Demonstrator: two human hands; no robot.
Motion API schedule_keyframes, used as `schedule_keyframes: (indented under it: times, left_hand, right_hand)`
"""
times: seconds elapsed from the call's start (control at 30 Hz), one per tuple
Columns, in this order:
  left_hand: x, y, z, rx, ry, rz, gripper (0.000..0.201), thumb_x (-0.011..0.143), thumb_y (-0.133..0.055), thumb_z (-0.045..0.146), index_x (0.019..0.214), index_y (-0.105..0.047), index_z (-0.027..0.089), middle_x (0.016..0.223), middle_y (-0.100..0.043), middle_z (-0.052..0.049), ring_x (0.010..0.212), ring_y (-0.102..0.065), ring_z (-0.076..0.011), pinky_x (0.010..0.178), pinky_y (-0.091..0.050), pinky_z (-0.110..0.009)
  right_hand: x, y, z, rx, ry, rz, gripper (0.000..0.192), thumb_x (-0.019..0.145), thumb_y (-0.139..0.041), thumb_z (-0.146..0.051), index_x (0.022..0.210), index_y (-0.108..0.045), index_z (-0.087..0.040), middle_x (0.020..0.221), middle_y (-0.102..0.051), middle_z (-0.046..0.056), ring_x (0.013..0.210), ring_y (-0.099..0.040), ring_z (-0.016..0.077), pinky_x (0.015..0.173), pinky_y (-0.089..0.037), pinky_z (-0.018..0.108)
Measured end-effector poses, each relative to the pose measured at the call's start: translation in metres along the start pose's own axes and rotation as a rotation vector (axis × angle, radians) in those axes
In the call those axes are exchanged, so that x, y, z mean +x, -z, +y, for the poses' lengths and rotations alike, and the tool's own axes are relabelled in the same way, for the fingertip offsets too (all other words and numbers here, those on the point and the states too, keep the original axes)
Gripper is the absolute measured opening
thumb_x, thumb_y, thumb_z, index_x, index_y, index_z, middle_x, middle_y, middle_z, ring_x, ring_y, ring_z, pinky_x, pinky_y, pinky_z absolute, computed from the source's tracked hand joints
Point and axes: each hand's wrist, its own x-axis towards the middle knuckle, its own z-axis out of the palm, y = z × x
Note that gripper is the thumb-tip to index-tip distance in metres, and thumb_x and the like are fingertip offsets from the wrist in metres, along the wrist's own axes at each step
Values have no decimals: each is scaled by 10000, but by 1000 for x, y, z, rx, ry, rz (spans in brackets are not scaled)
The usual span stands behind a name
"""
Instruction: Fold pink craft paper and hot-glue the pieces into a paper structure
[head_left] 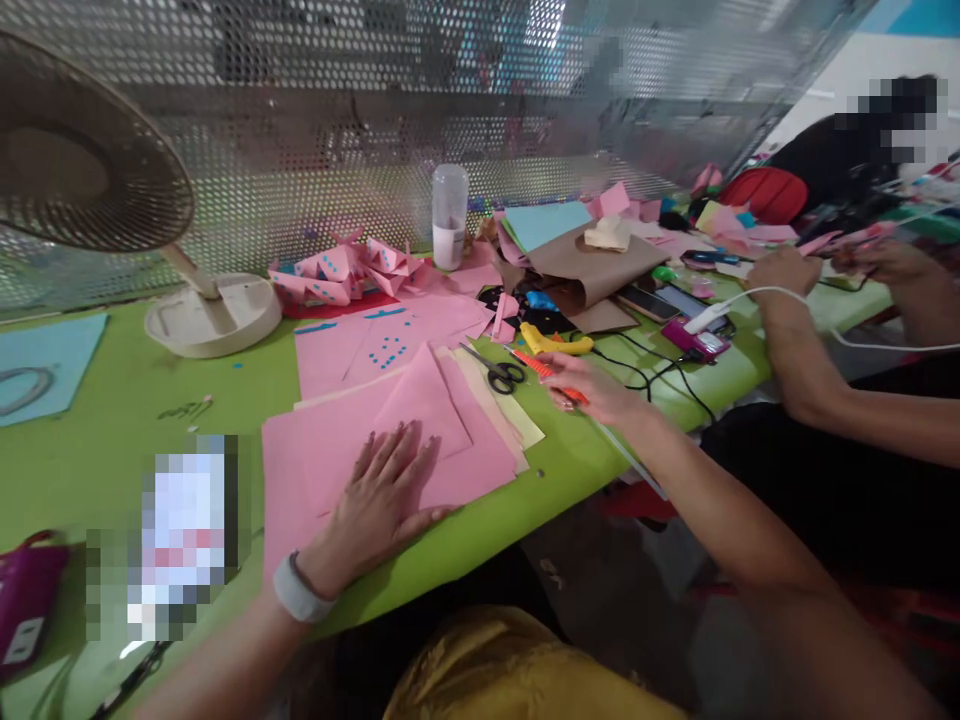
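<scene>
My left hand [386,490] lies flat, fingers spread, on a stack of pink paper [300,460]. A folded pink sheet [427,405] is under its fingertips, and cream sheets [529,425] show at the stack's right edge. My right hand [589,388] is closed around an orange utility knife [534,364], its tip pointing left over the table. Black scissors [504,376] lie just left of the knife. A yellow glue gun [559,342] lies behind it. Under my right forearm, a pale straight strip [634,462] juts past the table edge; whether my hand touches it I cannot tell.
A fan [214,315] stands at the back left, near cut pink pieces [330,275] and a clear bottle [449,220]. Brown paper [600,265], cables and a purple power bank [696,342] lie to the right. Another person's hand [784,272] works there. A phone [184,530] lies front left.
</scene>
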Motion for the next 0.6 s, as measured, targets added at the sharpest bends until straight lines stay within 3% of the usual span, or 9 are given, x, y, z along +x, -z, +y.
schedule_keyframes:
  times: [0.07,0.23,0.43,0.6]
  left_hand:
    - [0,0,1,-16,14,-2,797,895,-373,687,1548,-188,269,1590,-262,-75,1467,-222,-292,1202,-116,-495]
    - [1,2,3,-16,25,13,795,879,-415,689,1538,-225,288,1592,-258,-66,1473,-195,-304,1204,-82,-518]
    - [2,3,2,-2,10,-2,791,885,-420,675,1526,-274,235,1596,-237,-102,1472,-196,-307,1201,-111,-520]
    - [1,4,3,-5,10,6,798,889,-412,674,1532,-257,229,1590,-260,-99,1468,-212,-303,1202,-115,-506]
  right_hand:
    - [-2,-8,-1,-30,-6,-37,485,815,-634,-423,1252,-532,-240,884,-653,16,527,-519,97,468,-428,246]
    - [3,-21,-3,-80,26,-128,424,833,-620,-503,1096,-647,-172,905,-675,62,750,-644,165,688,-534,309]
    - [12,-22,2,-98,-44,-108,462,844,-593,-569,1058,-629,-161,788,-671,39,564,-604,99,454,-411,198]
    - [14,-21,5,-169,-47,-53,388,809,-653,-504,985,-669,-159,643,-602,-12,495,-530,79,398,-331,186]
